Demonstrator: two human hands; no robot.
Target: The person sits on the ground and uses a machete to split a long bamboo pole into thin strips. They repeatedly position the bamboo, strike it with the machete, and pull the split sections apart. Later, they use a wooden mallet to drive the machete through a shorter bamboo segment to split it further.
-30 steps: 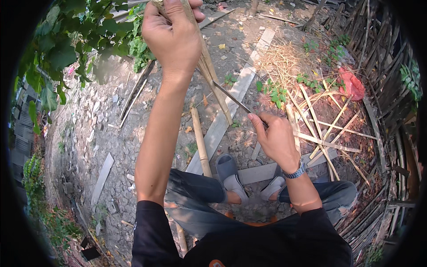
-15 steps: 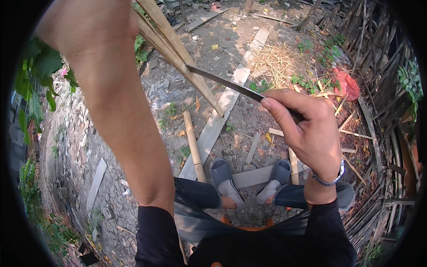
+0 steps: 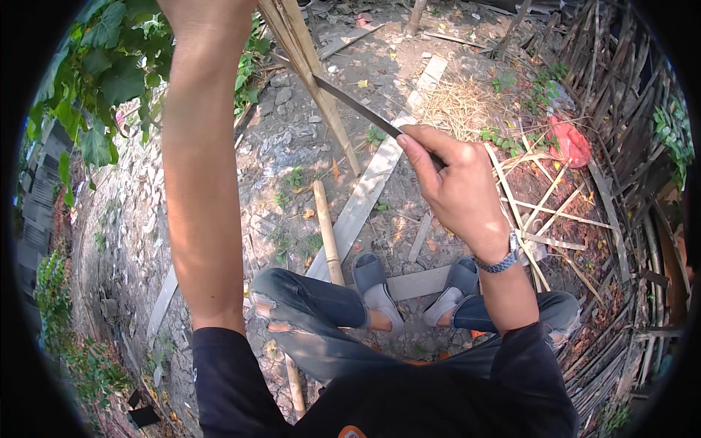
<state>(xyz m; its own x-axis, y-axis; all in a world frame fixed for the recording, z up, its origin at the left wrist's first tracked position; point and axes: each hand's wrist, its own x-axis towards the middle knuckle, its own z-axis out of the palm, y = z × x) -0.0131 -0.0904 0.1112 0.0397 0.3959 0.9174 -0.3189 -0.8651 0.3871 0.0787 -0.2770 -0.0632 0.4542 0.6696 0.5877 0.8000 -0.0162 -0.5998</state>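
Observation:
My right hand [image 3: 456,175] is closed around the handle of a long dark knife [image 3: 358,106]. The blade reaches up and left into a split piece of bamboo [image 3: 337,131], and a bit of blade shows on its far side. The bamboo slants from the top edge down toward a flat pale board [image 3: 365,188], its lower end narrow. My left hand [image 3: 208,11] is at the top edge beside the bamboo's upper part. Its fingers are cut off by the frame, so its grip does not show.
A bamboo pole [image 3: 326,230] lies by my left foot. Thin split strips [image 3: 544,208] cross each other on the ground at right, near a red plastic bag [image 3: 568,142] and straw [image 3: 460,102]. A stick fence [image 3: 621,102] lines the right; leaves [image 3: 109,69] hang at upper left.
My right hand and the knife have moved left and up. My left forearm has straightened and its hand shifted right. The bamboo moved slightly up, the blade still in it.

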